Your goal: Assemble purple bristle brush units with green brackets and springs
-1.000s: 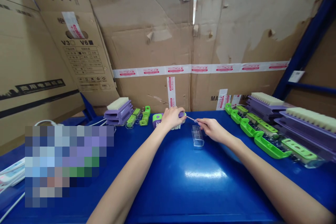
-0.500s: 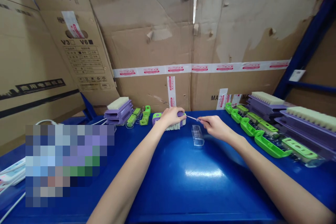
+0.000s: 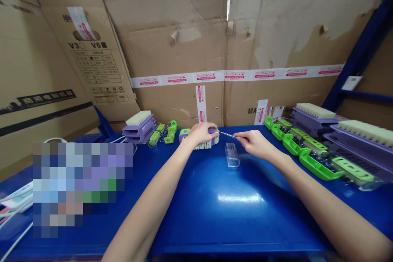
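Observation:
My left hand (image 3: 201, 133) is closed over a purple-and-green brush (image 3: 184, 133) lying on the blue table, its pale bristles toward me. My fingers hide most of its top. In my right hand (image 3: 254, 143) is a thin screwdriver (image 3: 226, 134), pinched at its handle and held nearly level. Its metal shaft points left, and the tip reaches the right end of the brush; whether it sits in a screw is too small to tell. A clear plastic box (image 3: 232, 156) with compartments stands just in front, between the two hands.
Purple brush bodies (image 3: 139, 131) and green parts (image 3: 170, 132) stand at the back left. More purple brush bodies (image 3: 357, 147) and a row of green handles (image 3: 319, 166) line the right side. Cardboard (image 3: 172, 53) walls the back. White cables (image 3: 18, 208) lie at the left.
The view has shifted slightly. Both hands keep nearly the same pose, with the screwdriver tip still at the right end of the brush.

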The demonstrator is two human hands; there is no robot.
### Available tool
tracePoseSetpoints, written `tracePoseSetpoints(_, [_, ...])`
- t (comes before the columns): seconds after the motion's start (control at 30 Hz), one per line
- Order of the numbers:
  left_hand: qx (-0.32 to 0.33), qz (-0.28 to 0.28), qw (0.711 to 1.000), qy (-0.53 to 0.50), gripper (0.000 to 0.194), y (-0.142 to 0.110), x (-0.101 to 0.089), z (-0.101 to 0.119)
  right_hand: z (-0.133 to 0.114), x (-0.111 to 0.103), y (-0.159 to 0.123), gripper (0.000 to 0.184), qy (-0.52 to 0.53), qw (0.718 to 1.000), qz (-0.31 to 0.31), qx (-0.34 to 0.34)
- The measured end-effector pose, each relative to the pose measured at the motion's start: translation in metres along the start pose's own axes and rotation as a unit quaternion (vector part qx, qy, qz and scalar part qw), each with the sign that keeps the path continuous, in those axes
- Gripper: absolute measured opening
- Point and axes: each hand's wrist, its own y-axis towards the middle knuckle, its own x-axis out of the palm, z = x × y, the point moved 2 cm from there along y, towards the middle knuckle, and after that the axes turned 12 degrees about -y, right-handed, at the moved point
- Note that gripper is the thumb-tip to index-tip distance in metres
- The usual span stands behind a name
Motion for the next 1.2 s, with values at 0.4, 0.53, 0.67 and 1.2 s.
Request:
tracePoseSetpoints(0.4, [-0.016, 0.000, 1.000, 0.025, 0.028, -0.001, -0.001, 0.005, -0.001, 0.013, 0.000, 0.035, 0.023, 0.998, -0.058, 0.013])
tracePoseSetpoints(0.53, [-0.015, 0.002, 0.999, 0.035, 0.030, -0.001, 0.000, 0.005, -0.001, 0.020, -0.001, 0.029, 0.025, 0.994, -0.106, 0.013])
tracePoseSetpoints(0.67, [-0.026, 0.007, 0.999, 0.041, 0.032, 0.001, 0.001, 0.005, 0.016, 0.015, 0.001, 0.033, -0.004, 0.997, -0.057, 0.044])
tracePoseSetpoints(1.2, [-0.061, 0.036, 0.995, 0.074, 0.033, 0.015, 0.013, 0.015, 0.009, 0.016, -0.005, 0.054, -0.087, 0.995, 0.038, 0.030])
